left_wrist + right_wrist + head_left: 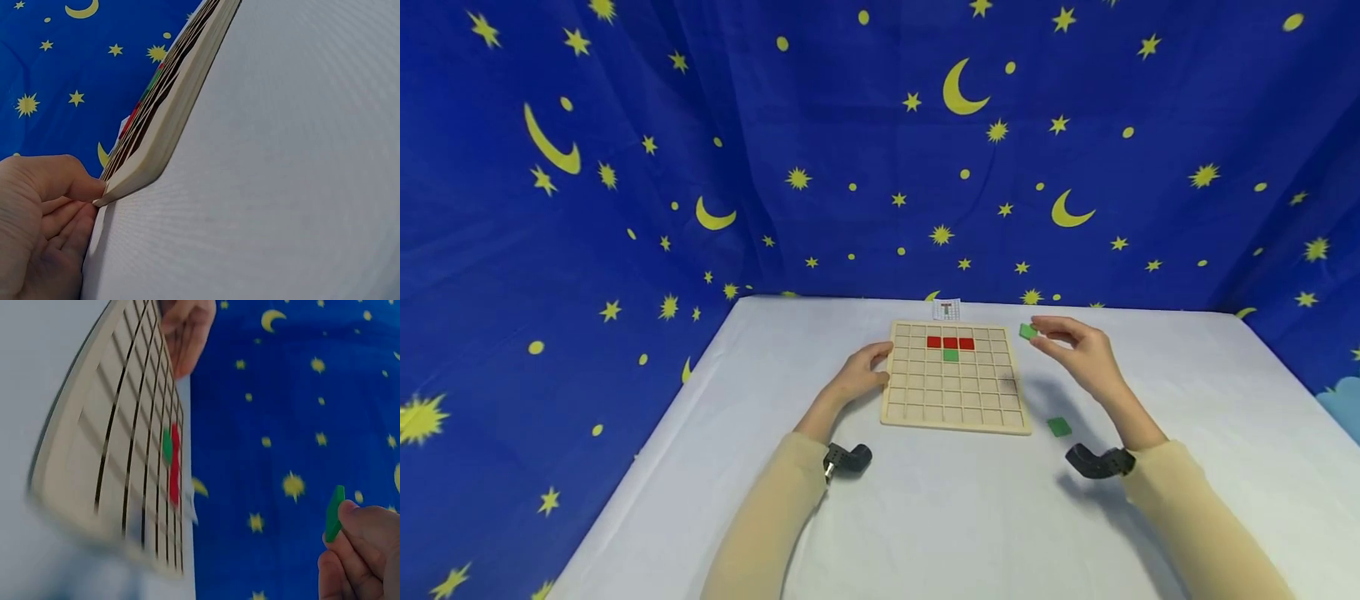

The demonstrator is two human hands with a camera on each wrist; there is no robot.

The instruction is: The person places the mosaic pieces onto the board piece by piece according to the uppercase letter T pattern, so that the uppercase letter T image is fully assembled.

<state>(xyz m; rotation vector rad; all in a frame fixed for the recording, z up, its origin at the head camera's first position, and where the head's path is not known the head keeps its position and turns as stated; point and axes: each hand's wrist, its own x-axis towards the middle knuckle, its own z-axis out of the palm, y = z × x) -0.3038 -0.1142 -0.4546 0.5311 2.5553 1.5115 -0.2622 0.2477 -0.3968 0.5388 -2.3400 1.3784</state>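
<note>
A square wooden grid board [955, 408] lies on the table with three red tiles [933, 342] side by side in one row near its far edge. Directly below the middle red one sits a green tile [951, 356]. At the board's left edge, my left hand [859, 375] holds the rim between thumb and fingers. My right hand [1086, 358] is raised off the board's far right corner, pinching another green tile [334, 514] between thumb and fingertips. One more green tile [1059, 427] lies flat on the table, just right of the board's near right corner.
Behind the board's far edge is a small printed card [946, 309] showing a grid pattern. White cloth covers the table [955, 517]. A blue curtain [865, 150] with yellow stars and moons hangs at the back and both sides. Each wrist carries a black camera mount [1099, 462].
</note>
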